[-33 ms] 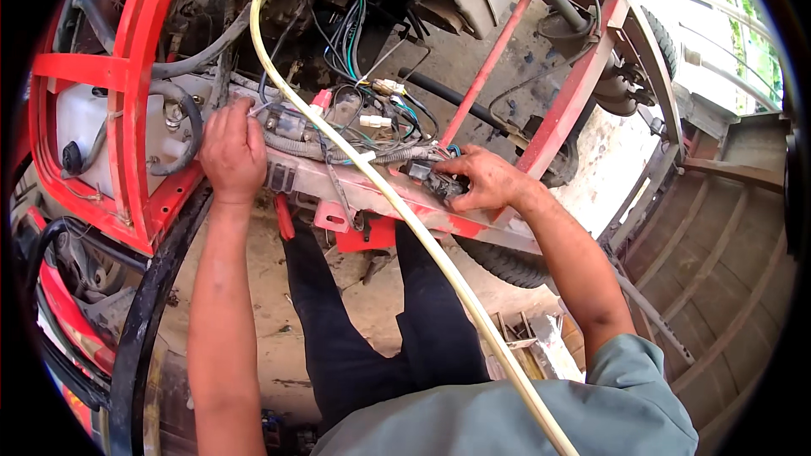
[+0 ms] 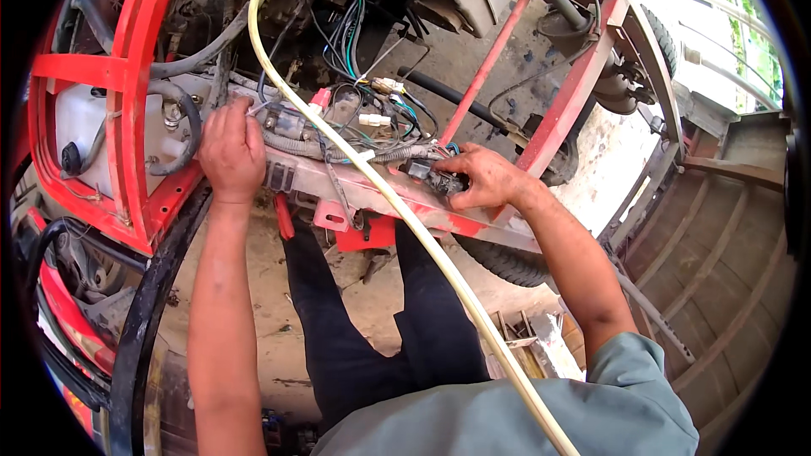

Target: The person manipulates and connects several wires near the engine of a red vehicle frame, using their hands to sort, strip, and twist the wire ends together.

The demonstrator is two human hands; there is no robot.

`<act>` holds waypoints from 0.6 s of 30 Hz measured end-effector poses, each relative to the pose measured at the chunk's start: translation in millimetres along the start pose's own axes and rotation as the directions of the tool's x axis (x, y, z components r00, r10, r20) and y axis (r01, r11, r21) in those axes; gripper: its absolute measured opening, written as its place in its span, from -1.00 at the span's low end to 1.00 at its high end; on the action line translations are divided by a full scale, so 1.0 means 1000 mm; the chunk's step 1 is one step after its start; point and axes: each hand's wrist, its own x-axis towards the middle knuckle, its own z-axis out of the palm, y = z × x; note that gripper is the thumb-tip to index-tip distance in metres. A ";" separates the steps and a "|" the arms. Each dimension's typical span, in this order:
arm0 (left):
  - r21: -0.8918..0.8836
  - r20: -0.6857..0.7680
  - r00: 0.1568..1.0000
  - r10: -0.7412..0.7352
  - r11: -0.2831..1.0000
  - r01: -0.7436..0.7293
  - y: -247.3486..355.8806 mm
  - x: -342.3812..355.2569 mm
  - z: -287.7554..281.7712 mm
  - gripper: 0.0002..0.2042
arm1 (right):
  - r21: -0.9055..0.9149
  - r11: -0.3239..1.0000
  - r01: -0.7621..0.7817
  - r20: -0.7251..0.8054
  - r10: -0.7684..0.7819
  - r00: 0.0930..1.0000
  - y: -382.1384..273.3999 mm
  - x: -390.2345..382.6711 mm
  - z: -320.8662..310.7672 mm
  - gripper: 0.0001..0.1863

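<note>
My left hand (image 2: 231,152) lies over the left end of a dusty red frame rail (image 2: 390,186), its fingers curled and pressed together. Whatever they close on is hidden; a thin pale piece shows beside the fingertips. At the rail's right part, my right hand (image 2: 483,179) has thumb and fingers around a small dark electrical part (image 2: 441,183) among the wires. Between the hands runs a grey corrugated wire sleeve (image 2: 296,147), with a white connector (image 2: 375,120) and a red connector (image 2: 320,100) behind it.
A pale yellow hose (image 2: 422,232) crosses diagonally in front of the rail. Left stand a red upright frame (image 2: 127,110) and a white plastic tank (image 2: 84,131). Green and black wires (image 2: 355,34) hang behind. A tyre (image 2: 504,263) sits under the rail, near my legs.
</note>
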 end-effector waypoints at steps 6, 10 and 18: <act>-0.025 -0.004 1.000 0.002 1.000 -0.002 0.002 -0.001 0.002 -0.80 | 0.092 0.991 -0.094 0.175 0.077 0.982 0.021 0.006 -0.007 -0.18; -0.006 -0.014 1.000 -0.009 1.000 0.009 -0.002 -0.002 0.000 -0.80 | -0.004 1.000 0.000 0.195 0.000 0.981 0.006 0.016 -0.013 -0.17; -0.018 -0.004 1.000 -0.011 1.000 0.010 -0.001 -0.001 0.003 -0.81 | 0.466 0.818 -0.338 0.537 0.042 0.843 0.037 0.037 -0.034 -0.21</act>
